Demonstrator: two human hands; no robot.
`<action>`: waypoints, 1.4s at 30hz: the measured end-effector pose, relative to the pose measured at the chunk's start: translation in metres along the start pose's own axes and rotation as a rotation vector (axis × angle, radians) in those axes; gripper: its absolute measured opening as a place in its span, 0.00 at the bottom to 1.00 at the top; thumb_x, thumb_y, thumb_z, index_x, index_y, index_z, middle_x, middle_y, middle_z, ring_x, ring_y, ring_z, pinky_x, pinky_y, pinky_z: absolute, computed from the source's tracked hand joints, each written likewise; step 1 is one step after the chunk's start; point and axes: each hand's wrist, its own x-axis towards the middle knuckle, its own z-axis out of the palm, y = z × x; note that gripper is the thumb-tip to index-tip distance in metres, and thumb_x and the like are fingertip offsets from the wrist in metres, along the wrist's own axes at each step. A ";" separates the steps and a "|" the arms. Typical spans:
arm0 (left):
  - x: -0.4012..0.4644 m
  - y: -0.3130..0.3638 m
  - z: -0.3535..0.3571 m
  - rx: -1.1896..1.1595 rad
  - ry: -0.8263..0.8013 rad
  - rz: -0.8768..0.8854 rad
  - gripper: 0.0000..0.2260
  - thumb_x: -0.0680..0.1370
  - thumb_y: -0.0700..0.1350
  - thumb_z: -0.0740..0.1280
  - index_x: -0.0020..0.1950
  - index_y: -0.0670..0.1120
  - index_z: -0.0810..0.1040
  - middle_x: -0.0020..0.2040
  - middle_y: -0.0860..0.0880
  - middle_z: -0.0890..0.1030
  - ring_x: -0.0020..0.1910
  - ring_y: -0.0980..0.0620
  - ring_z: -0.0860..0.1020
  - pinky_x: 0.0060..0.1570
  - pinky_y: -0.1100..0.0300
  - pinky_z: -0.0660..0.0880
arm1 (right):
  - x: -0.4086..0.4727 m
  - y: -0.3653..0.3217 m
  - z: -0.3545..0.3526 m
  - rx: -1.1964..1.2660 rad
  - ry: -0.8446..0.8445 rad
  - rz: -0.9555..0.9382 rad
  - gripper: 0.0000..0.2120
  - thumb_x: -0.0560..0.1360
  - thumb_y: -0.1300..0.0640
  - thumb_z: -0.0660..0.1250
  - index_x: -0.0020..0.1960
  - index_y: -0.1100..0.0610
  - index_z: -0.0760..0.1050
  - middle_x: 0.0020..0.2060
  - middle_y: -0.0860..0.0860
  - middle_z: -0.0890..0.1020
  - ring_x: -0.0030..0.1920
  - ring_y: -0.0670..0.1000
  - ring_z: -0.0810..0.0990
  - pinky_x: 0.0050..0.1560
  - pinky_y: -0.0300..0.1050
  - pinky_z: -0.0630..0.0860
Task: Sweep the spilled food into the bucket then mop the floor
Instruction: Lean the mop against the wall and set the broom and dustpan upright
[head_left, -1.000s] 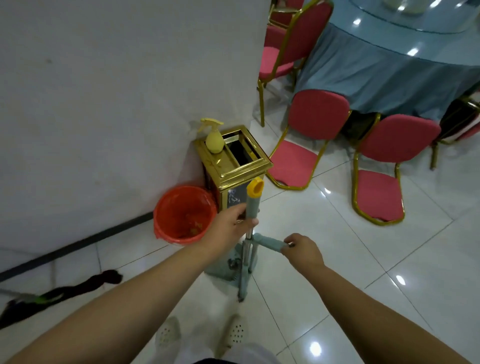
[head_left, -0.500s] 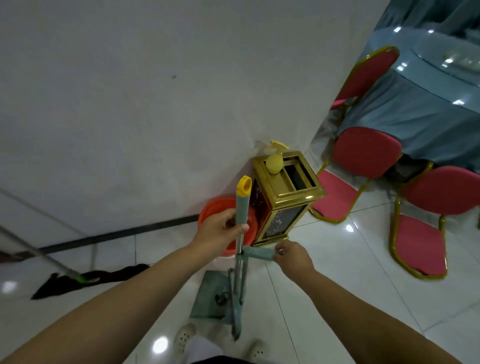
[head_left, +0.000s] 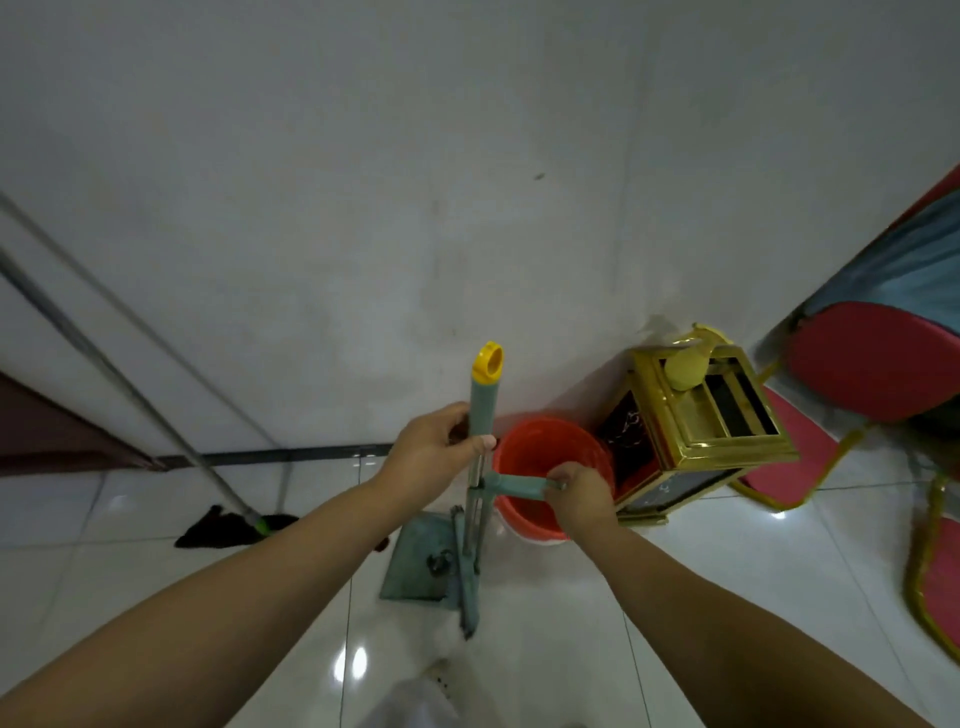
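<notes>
Closest to us, both bare forearms reach forward over the glossy white tile floor (head_left: 545, 649). Our left hand (head_left: 434, 452) is wrapped tight round the upright green handle (head_left: 481, 410), just under its yellow cap (head_left: 488, 362). Our right hand (head_left: 579, 493) is closed on the short green side grip (head_left: 519, 486) that branches off the same pole. Below them the green dustpan (head_left: 415, 564) sits with its tray on the floor, a few dark bits lying in it, its pole standing nearly vertical.

Just beyond our right hand, the orange bucket (head_left: 550, 457) stands on the floor against the wall, right beside the dustpan. Touching its right side is a gold bin (head_left: 711, 431) with a yellow pump bottle (head_left: 685, 366) on top.

Off to our left, a mop (head_left: 234, 525) rests its dark head on the tiles, its long pole leaning up along the white wall (head_left: 363, 182). Far right, red chairs (head_left: 872, 358) with gold frames.
</notes>
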 end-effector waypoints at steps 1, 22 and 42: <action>0.005 -0.004 -0.005 -0.010 0.014 -0.002 0.13 0.76 0.46 0.69 0.60 0.46 0.79 0.54 0.48 0.82 0.53 0.52 0.79 0.55 0.60 0.74 | 0.006 -0.007 0.003 0.011 0.007 -0.003 0.14 0.77 0.60 0.64 0.61 0.58 0.78 0.57 0.56 0.81 0.56 0.55 0.79 0.56 0.42 0.73; 0.087 -0.011 -0.020 0.005 0.166 0.022 0.14 0.78 0.48 0.67 0.62 0.45 0.77 0.53 0.49 0.81 0.51 0.53 0.77 0.54 0.60 0.73 | 0.037 -0.032 -0.007 0.189 0.010 0.077 0.15 0.78 0.61 0.62 0.64 0.56 0.76 0.59 0.54 0.79 0.59 0.55 0.77 0.62 0.47 0.72; 0.108 -0.009 0.002 0.050 0.170 0.015 0.14 0.79 0.48 0.64 0.63 0.44 0.75 0.56 0.47 0.80 0.50 0.55 0.74 0.49 0.62 0.69 | 0.032 -0.008 -0.012 0.276 -0.025 0.173 0.15 0.79 0.61 0.61 0.64 0.55 0.76 0.61 0.51 0.78 0.61 0.53 0.76 0.64 0.45 0.72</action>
